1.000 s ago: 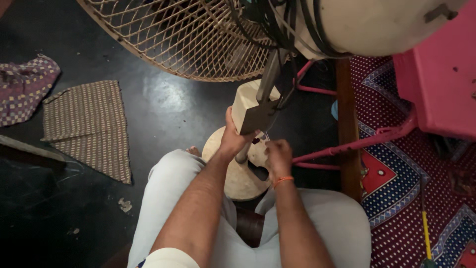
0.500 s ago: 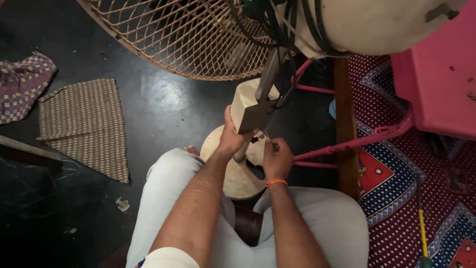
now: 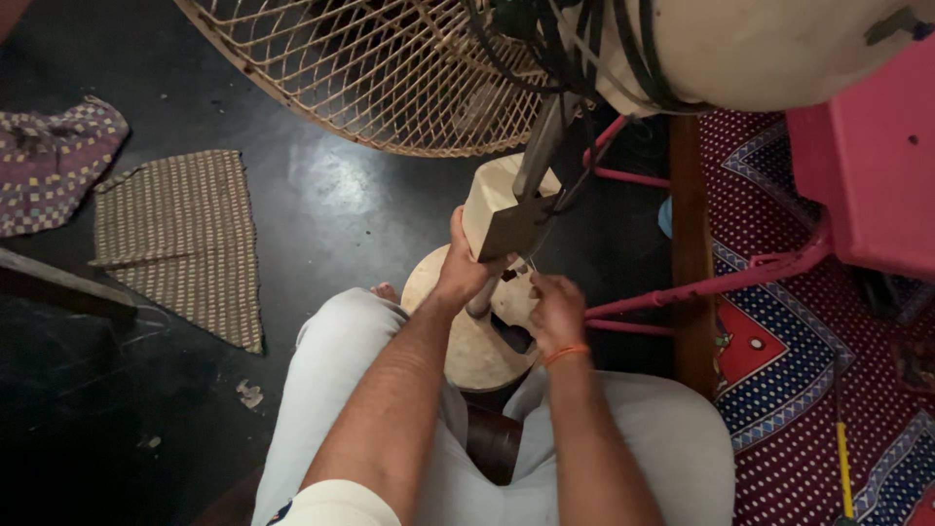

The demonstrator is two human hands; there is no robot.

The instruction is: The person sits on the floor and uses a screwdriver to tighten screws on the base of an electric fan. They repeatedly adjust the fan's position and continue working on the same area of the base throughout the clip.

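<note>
Gripping cream control box (image 3: 499, 209) on upright pedestal-fan pole: left hand (image 3: 458, 273), closed round it. Right hand (image 3: 557, 310) lower, just beside pole, fingers curled, contents indiscernible. Round base (image 3: 467, 341) directly below.

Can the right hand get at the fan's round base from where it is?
Probably yes: the right hand hovers just above the round base beside the pole, nothing between them. The left hand grips the control box higher up.
</note>
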